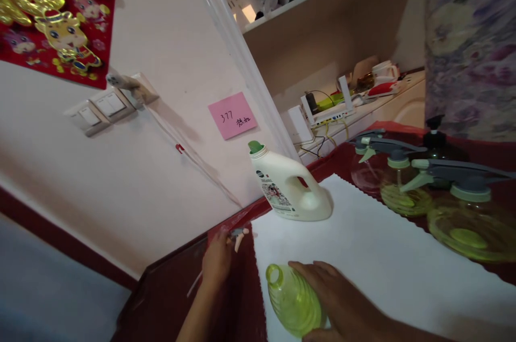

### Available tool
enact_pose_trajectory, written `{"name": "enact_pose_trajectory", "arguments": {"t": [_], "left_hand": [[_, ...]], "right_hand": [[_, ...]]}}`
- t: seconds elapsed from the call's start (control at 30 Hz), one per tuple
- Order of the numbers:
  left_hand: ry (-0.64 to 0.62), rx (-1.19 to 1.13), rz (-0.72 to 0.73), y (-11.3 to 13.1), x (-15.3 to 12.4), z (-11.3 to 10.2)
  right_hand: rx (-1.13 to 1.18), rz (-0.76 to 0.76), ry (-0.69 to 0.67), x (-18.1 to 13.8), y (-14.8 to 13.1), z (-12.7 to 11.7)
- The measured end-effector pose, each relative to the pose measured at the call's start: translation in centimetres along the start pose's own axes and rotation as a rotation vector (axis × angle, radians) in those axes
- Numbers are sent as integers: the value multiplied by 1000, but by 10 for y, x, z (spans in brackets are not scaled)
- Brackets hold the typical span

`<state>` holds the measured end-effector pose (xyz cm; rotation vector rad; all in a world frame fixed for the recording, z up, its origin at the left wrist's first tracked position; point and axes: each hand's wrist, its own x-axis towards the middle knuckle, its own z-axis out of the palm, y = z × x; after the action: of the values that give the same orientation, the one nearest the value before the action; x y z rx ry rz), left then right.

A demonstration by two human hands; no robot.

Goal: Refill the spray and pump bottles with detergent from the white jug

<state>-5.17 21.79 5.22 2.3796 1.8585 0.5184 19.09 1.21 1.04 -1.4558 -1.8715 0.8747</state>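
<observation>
My left hand (pixel 217 259) is closed around a trigger spray head (pixel 239 236) over the dark red table at the left. A thin dip tube (pixel 194 284) sticks out below that hand. My right hand (pixel 336 296) grips a translucent yellow-green bottle (pixel 293 299) by its side, fingers and thumb curved round it. The bottle's mouth is uncovered, and it stands on a white sheet (pixel 363 240). Behind it, against the wall, a cream detergent jug (pixel 288 186) with a handle has a green piece in its opening.
Several spray bottles (pixel 470 223) with grey trigger heads stand along the right. A dark pump bottle (pixel 435 140) is among them. A pink note (pixel 233 115) and a switch panel (pixel 110 105) are on the wall. A white router (pixel 330 111) sits on the shelf behind.
</observation>
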Motion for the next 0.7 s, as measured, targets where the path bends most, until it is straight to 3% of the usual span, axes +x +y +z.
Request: {"name": "enact_pose_trajectory", "arguments": {"t": [0.1,0.2,0.27,0.37,0.5,0.7], "left_hand": [[114,-199,-7,11,-4,-25],[236,-478,32,39,-20,-60],[385,-1088,78,66,-36,-85],[462,-1484,121,108,-67,-115],[472,-1661,100,146,-102,-130],[522,-1621,141,165,-115,-116]], "right_hand": [[11,21,-8,-2,-2,-2],[32,29,2,-6,-3,-2],[41,37,7,-8,-4,-3],[42,59,2,-10,-6,-3],[31,38,-9,-10,-5,-3],[41,-28,48,-8,2,1]]}}
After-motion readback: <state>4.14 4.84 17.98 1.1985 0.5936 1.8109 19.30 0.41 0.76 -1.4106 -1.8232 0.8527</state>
